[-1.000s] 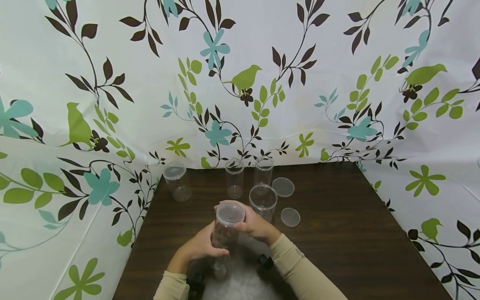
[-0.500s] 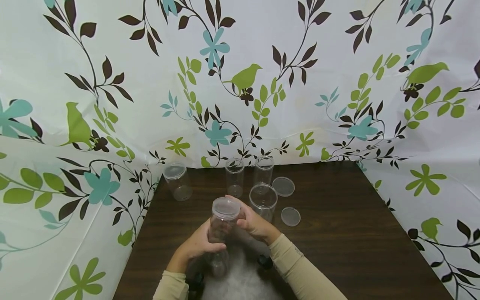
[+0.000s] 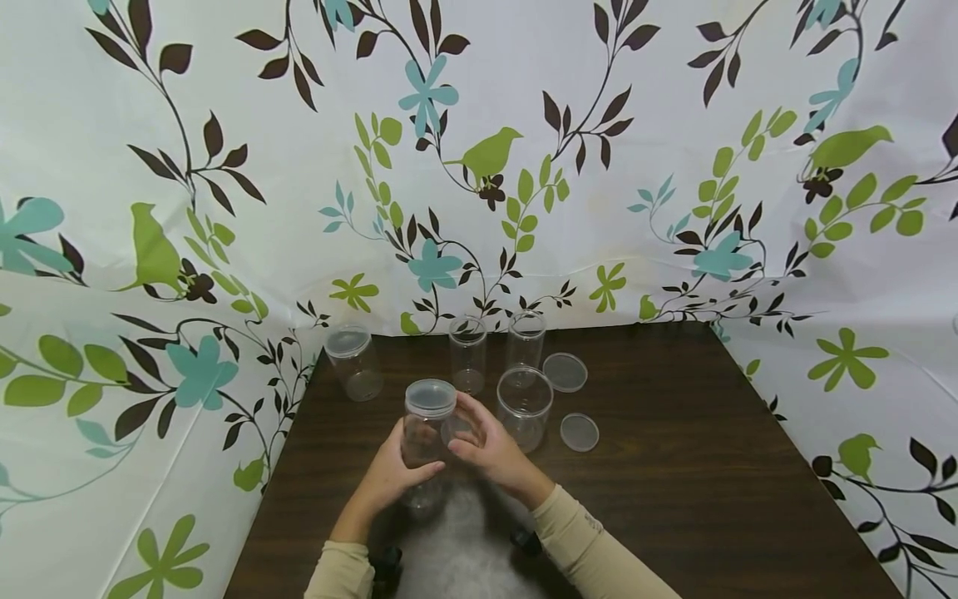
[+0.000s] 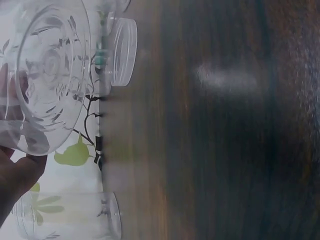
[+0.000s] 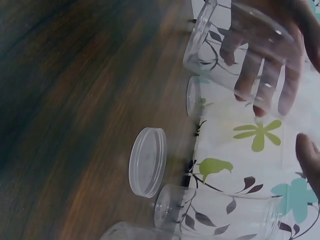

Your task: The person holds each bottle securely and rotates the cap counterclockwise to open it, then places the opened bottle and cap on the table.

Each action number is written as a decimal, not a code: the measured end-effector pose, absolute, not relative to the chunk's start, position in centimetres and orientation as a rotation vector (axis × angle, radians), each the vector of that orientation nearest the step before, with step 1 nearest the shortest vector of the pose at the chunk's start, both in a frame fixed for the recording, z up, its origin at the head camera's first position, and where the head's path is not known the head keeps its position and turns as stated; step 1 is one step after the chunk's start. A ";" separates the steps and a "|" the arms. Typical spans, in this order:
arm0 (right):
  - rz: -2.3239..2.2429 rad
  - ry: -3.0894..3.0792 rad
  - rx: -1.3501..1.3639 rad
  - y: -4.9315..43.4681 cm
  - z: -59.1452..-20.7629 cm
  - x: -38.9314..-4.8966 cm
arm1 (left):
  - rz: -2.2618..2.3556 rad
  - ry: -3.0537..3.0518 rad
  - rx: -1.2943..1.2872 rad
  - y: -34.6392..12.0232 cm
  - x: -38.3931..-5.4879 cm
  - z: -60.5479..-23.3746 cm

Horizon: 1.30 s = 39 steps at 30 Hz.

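Observation:
My left hand (image 3: 391, 476) grips a tall clear jar (image 3: 422, 441) around its side, thumb in front. A frosted lid (image 3: 430, 397) sits on its top. In the left wrist view the round base of this jar (image 4: 52, 62) faces the camera, raised off the table, with the left hand (image 4: 20, 175) at the edge. My right hand (image 3: 494, 449) is at the jar's right side, fingers loosely bent and thumb apart; whether a fingertip touches the lid cannot be told. In the right wrist view, fingers show through the jar's clear wall (image 5: 200, 37).
A lidded jar (image 3: 355, 370) stands at the back left. Open jars stand behind, one tall (image 3: 468, 366), another (image 3: 527, 341), and a wider one (image 3: 525, 416) by the right hand. Two loose lids (image 3: 565, 372) lie to their right on the dark wooden table (image 3: 674, 466).
Both hands have moved a little left and away from me with the jar. The right hand has loosened from around the jar's top and drawn to its right side.

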State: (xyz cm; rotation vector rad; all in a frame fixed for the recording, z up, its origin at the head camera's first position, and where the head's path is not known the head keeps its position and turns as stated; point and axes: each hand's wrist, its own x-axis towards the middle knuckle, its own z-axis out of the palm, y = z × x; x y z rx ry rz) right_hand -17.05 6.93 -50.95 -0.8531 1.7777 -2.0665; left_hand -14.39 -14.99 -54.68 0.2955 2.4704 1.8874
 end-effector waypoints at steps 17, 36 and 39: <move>-2.058 1.819 -0.889 6.8 -50.5 -17.3 | 1.771 2.322 0.623 -13.9 -13.7 -54.1; -2.024 1.696 -0.938 6.9 -50.8 -17.6 | 1.862 2.128 0.600 -14.3 -13.1 -54.0; -2.031 1.681 -0.932 6.8 -50.8 -17.5 | 1.872 2.116 0.592 -14.3 -13.0 -54.0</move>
